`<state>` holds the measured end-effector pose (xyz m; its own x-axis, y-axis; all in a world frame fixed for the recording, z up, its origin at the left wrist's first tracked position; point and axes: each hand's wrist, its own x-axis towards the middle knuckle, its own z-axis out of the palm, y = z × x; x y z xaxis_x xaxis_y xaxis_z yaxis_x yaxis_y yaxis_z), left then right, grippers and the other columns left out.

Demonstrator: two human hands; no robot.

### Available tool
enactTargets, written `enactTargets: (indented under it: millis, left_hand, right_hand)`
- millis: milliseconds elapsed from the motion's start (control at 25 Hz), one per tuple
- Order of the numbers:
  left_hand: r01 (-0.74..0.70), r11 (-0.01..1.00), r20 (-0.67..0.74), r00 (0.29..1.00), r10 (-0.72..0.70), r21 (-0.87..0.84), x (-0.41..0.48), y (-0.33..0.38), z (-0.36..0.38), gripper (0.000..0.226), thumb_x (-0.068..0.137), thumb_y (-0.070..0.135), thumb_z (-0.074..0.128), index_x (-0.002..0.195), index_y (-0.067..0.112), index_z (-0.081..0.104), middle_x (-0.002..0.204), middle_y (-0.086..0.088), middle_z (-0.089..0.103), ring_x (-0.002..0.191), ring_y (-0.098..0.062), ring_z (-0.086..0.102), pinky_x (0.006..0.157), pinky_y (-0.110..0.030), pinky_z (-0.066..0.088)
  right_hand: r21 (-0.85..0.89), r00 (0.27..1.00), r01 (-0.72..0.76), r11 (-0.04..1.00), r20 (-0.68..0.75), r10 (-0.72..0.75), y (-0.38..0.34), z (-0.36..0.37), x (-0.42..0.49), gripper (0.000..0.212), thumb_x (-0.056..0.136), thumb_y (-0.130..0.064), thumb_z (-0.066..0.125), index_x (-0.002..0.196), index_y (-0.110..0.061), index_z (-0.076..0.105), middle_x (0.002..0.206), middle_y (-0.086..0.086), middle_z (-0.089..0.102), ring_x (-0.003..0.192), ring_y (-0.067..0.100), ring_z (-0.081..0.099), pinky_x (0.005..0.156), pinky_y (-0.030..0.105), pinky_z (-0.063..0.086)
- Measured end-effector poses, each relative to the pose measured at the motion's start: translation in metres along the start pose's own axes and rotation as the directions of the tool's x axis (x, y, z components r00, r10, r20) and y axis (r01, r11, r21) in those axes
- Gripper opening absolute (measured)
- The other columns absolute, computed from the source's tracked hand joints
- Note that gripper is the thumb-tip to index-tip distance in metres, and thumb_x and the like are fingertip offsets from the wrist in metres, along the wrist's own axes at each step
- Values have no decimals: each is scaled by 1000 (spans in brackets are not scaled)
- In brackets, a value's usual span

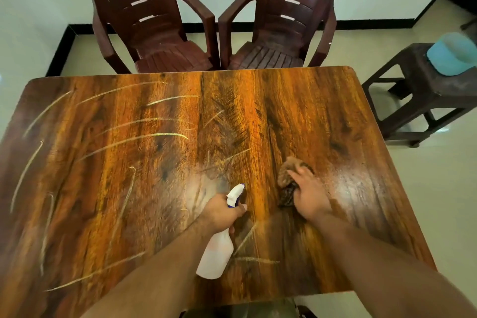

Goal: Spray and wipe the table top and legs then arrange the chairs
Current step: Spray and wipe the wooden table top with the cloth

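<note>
The wooden table top (160, 162) fills the middle of the head view, marked with pale curved streaks on its left half. My left hand (222, 210) grips the neck of a white spray bottle (216, 253), whose nozzle points away over the table. A faint mist hangs in front of the nozzle. My right hand (308, 195) presses a brown cloth (287, 175) flat on the table, right of the bottle. Two dark red plastic chairs, one at the left (154, 20) and one at the right (286, 18), stand side by side at the far edge.
A dark plastic stool (423, 95) stands on the pale tiled floor at the right of the table, with a blue container (451, 55) on it. A white wall with a black skirting runs behind the chairs.
</note>
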<state>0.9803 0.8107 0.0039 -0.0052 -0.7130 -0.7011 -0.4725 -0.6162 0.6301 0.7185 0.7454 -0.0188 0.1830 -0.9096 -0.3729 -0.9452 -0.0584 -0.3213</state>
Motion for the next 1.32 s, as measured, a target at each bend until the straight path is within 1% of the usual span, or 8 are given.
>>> enactTargets:
  millis: [80, 280, 360, 480, 680, 880, 1120, 1320]
  left_hand:
    - [-7, 999, 35, 999, 6, 32, -11, -4, 4, 27, 95, 25, 70, 98, 0, 63, 83, -20, 73, 44, -22, 62, 62, -39, 58]
    - [-43, 989, 104, 994, 29, 141, -28, -18, 21, 18, 91, 31, 72, 96, 15, 64, 73, -5, 66, 53, -20, 64, 71, -43, 61]
    - [-15, 985, 146, 989, -10, 170, -36, -25, 30, 26, 92, 32, 72, 107, 14, 62, 79, -6, 67, 49, -18, 63, 64, -37, 61]
    - [18, 972, 202, 977, -66, 235, -49, -33, 44, 31, 94, 29, 71, 118, 15, 58, 97, -10, 71, 50, -16, 63, 62, -34, 61]
    - [-6, 951, 210, 976, -63, 309, -63, -49, 59, 44, 91, 35, 73, 126, 14, 58, 107, -10, 70, 76, -24, 67, 72, -36, 61]
    - [-52, 929, 233, 972, -38, 367, -78, -62, 69, 38, 92, 34, 72, 121, 11, 64, 97, -3, 64, 87, -22, 66, 63, -24, 45]
    - [-56, 950, 156, 988, 8, 306, -97, -66, 76, 29, 92, 22, 70, 116, 6, 68, 94, -7, 67, 78, -20, 64, 59, -23, 50]
    - [46, 976, 52, 997, -58, 212, -107, -68, 65, 36, 95, 26, 68, 126, 9, 60, 101, -6, 66, 82, -21, 63, 58, -22, 49]
  right_hand:
    - [58, 983, -174, 983, -51, 177, -23, 11, -19, 64, 96, -14, 45, 157, -29, 28, 167, -4, 11, 154, 18, 3, 125, 45, 2]
    - [60, 931, 332, 941, 141, -337, -12, 42, -93, 65, 89, -12, 46, 150, -37, 42, 164, -15, 18, 153, 9, 6, 125, 41, -1]
    - [107, 1000, 3, 994, 0, -3, 28, 41, -102, 63, 92, -12, 48, 151, -32, 42, 165, -6, 21, 153, 17, 13, 125, 46, 11]
    - [229, 858, -475, 849, -95, 506, 10, 48, -119, 66, 92, -11, 53, 154, -28, 36, 166, 1, 18, 153, 23, 12, 125, 45, 13]
    - [54, 981, 180, 982, 58, -183, -27, 80, -178, 63, 90, -14, 45, 148, -37, 44, 164, -13, 20, 153, 11, 7, 124, 40, -3]
    - [220, 830, -497, 839, -162, 534, 14, 81, -199, 55, 98, -29, 48, 152, -23, 40, 164, 5, 24, 151, 28, 19, 124, 46, 15]
    - [98, 987, 159, 982, -18, -158, -46, 119, -232, 54, 94, -26, 51, 148, -34, 46, 162, -10, 26, 152, 15, 15, 125, 45, 10]
    - [323, 871, -401, 857, -155, 466, -52, 107, -192, 55, 96, -16, 49, 150, -27, 42, 164, -3, 23, 153, 22, 14, 125, 44, 11]
